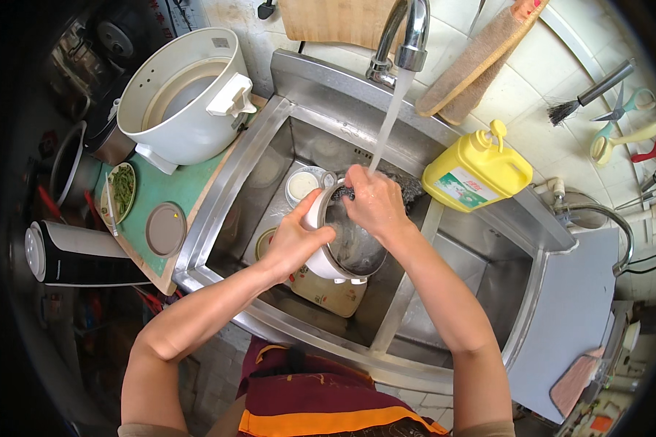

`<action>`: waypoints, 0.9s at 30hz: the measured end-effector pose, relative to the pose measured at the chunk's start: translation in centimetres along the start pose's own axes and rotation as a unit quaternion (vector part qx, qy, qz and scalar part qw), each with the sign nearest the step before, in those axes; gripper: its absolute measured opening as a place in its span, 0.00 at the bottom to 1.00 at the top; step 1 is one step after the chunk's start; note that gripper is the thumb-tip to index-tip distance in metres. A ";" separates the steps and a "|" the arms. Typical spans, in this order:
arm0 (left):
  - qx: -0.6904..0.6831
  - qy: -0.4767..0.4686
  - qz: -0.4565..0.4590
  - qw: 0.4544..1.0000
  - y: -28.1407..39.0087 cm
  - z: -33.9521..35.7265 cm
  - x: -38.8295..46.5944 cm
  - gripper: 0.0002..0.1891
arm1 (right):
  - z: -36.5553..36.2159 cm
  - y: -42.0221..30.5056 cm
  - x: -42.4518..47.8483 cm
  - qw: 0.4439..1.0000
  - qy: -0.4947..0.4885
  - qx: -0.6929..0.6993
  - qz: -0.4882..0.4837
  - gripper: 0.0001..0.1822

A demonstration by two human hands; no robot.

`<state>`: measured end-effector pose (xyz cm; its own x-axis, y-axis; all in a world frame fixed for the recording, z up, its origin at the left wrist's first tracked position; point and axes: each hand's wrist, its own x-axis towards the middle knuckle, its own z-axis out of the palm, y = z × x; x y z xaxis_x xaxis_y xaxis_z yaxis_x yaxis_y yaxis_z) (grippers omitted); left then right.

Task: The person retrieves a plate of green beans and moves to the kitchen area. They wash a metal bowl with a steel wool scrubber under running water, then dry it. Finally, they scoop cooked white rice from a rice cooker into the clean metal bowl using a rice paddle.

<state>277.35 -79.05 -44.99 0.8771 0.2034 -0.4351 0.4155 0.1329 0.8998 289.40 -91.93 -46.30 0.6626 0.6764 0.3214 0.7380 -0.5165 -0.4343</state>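
Observation:
My left hand (295, 235) grips the near-left side of a white container with a metal inside (355, 257), thumb over its rim. The container is tilted above the left sink basin (240, 235). At its far rim my right hand (377, 205) presses a dark grey scouring pad (343, 192), mostly hidden by the fingers. Water (391, 117) runs from the chrome faucet (413, 54) onto the back of my right hand. Below lie a small white bowl (302, 184) and a patterned tray (333, 292). Behind my right hand is a dark mesh-like thing (410, 188), partly hidden.
A yellow pump jug (473, 175) stands on the sink ledge beside the divider (410, 289). On the green board (147, 175) at left are a white cooker body (186, 120), a plate of greens (121, 191) and a round lid (165, 229). Brown mitts (470, 71) hang on the wall.

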 end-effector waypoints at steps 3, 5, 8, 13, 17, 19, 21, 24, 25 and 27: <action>-0.041 -0.003 -0.031 0.999 0.8 0.0 0.0 0.41 | -0.2 1.3 -0.2 1.000 0.009 -0.028 0.007 0.14; -0.066 -0.003 -0.073 0.995 2.2 -0.6 -0.2 0.42 | -1.3 2.1 -0.7 0.989 -0.043 -0.016 0.138 0.14; -0.114 -0.052 -0.073 0.989 0.5 -2.5 0.6 0.40 | -2.6 2.1 -1.6 0.974 -0.072 0.018 0.214 0.14; -0.226 -0.160 -0.052 0.959 -1.1 -4.6 2.1 0.39 | -5.4 1.8 -1.3 0.973 -0.067 0.079 0.207 0.15; -0.224 -0.212 -0.047 0.950 -1.4 -4.1 2.6 0.37 | -6.4 0.3 0.7 0.981 -0.117 -0.013 0.152 0.13; -0.235 -0.209 -0.058 0.948 -1.4 -3.8 2.7 0.36 | -6.4 -0.1 1.5 0.984 -0.120 -0.057 0.117 0.11; -0.236 -0.208 -0.071 0.947 -1.2 -3.6 2.8 0.35 | -6.2 -0.4 2.2 0.990 -0.098 -0.070 0.074 0.10; -0.224 -0.216 -0.090 0.946 -0.4 -3.3 2.9 0.33 | -6.2 -1.2 3.2 0.985 -0.134 -0.103 0.026 0.10; -0.222 -0.222 -0.092 0.945 -0.2 -3.2 3.0 0.33 | -6.0 -1.2 3.2 0.986 -0.124 -0.109 0.006 0.10; -0.218 -0.221 -0.106 0.945 -0.1 -2.9 3.4 0.32 | -5.1 -1.1 3.2 0.986 -0.107 -0.120 -0.035 0.11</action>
<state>279.56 -75.56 -46.60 0.8404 -0.2842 -0.4616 0.5387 0.5314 0.6537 291.36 -91.89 -40.48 0.5856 0.7970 0.1482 0.8071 -0.5562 -0.1980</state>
